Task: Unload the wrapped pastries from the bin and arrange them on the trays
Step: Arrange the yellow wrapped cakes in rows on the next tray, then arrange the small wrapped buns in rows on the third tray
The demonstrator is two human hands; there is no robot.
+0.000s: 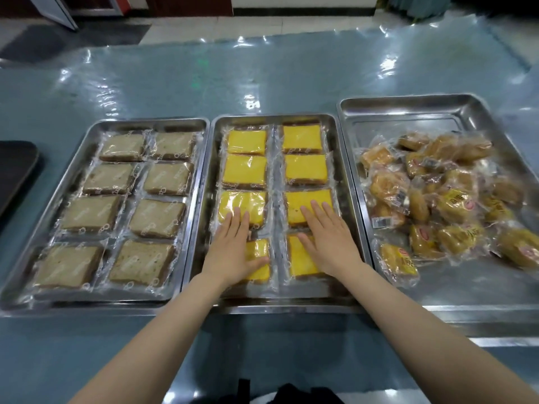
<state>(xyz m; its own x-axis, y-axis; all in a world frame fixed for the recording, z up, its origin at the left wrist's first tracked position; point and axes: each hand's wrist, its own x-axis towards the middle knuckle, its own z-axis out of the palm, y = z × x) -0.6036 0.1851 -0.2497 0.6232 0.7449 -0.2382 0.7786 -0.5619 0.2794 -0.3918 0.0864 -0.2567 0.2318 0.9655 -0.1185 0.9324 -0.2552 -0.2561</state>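
Three steel trays stand side by side. The middle tray (345, 182) holds two columns of wrapped yellow cake slices (246, 173). My left hand (233, 247) lies flat with straight fingers across the two nearest slices of the left column. My right hand (328, 239) lies flat the same way over the two nearest slices of the right column. The left tray (73, 158) holds two columns of wrapped brown cake slices (159, 217). The right tray (388, 109) carries a loose heap of wrapped golden pastries (449, 196).
The trays sit on a table covered with shiny blue plastic (145, 83). A dark tray corner (16, 167) shows at the left edge. A black object (291, 395) lies at the near edge between my forearms. Tiled floor is beyond the table.
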